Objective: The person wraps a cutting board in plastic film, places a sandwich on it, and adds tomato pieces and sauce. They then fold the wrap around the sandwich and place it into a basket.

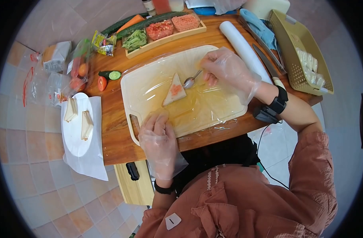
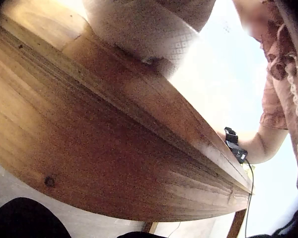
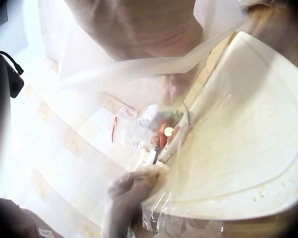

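Note:
My right hand (image 1: 231,70), in a clear plastic glove, grips the handle of a small metal spoon (image 1: 188,82) over the right part of the white cutting board (image 1: 130,85). The spoon's bowl is right at the edge of a white bread triangle (image 1: 182,94). On the bread's middle lies a small heap of orange-pink shreds (image 1: 175,89). Gloved too, my left hand (image 1: 157,139) rests with bent fingers at the board's near left edge, beside its handle slot. Clear film (image 1: 205,99) covers the board. In the left wrist view, mostly the table's edge shows.
Behind the board stands a wooden tray (image 1: 165,41) of shredded fillings. A film roll (image 1: 245,49), knife (image 1: 265,61) and tan basket (image 1: 308,47) lie right. To the left are a white plate (image 1: 79,137) with sandwich pieces, a cut tomato (image 1: 102,83) and cucumber (image 1: 110,74).

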The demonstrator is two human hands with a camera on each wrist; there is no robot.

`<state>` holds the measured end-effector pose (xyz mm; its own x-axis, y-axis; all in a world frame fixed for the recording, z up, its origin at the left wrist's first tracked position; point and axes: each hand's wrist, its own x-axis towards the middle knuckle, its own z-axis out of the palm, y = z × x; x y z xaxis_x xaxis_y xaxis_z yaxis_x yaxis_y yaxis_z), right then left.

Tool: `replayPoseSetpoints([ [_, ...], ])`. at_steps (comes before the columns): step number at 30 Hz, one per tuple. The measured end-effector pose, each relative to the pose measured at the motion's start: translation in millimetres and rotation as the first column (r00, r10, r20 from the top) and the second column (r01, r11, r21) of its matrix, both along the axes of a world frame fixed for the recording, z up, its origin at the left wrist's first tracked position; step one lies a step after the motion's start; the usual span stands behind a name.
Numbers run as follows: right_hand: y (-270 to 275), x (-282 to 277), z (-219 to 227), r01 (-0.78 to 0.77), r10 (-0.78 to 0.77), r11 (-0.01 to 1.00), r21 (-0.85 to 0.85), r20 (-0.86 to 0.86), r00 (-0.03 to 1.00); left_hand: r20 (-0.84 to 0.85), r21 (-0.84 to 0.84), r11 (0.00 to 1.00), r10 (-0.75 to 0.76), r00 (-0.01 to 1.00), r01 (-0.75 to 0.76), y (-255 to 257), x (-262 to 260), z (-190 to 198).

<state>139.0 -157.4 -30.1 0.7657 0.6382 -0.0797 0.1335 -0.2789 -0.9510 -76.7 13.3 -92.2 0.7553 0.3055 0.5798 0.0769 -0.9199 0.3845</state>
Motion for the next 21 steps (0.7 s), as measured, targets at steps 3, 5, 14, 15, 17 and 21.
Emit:
replayPoseSetpoints([
  [3, 0.0, 1.8, 1.0, 0.012, -0.012, 1.000, 0.005, -0.069, 0.998, -0.007, 0.000, 1.000, 0.009, 1.000, -0.009, -0.5, -0.3, -0.7],
  [5, -0.3, 3.2, 0.8, 0.016, -0.017, 1.000, -0.019, -0.089, 0.996, -0.008, 0.002, 1.000, 0.014, 1.000, -0.014, -0.5, -0.3, -0.9],
  [14, -6.2, 4.6, 3.7, 0.031, -0.029, 0.999, 0.010, -0.149, 0.988, -0.007, 0.007, 1.000, 0.019, 1.000, -0.019, -0.1, 0.2, -0.3],
  [15, -6.5, 5.6, 3.3, 0.029, -0.027, 1.000, 0.009, -0.149, 0.989, -0.008, 0.008, 1.000, 0.016, 1.000, -0.016, -0.1, 0.6, 0.5],
  [17, -6.5, 7.8, 2.7, 0.059, -0.055, 0.998, 0.015, -0.200, 0.978, -0.008, 0.009, 1.000, 0.017, 1.000, -0.017, 0.0, 1.0, 1.2],
  [21, -4.6, 9.0, 6.7, 0.070, -0.070, 0.998, -0.004, -0.201, 0.977, 0.000, 0.017, 1.000, 0.019, 1.000, -0.019, -0.2, 0.9, 2.1],
])
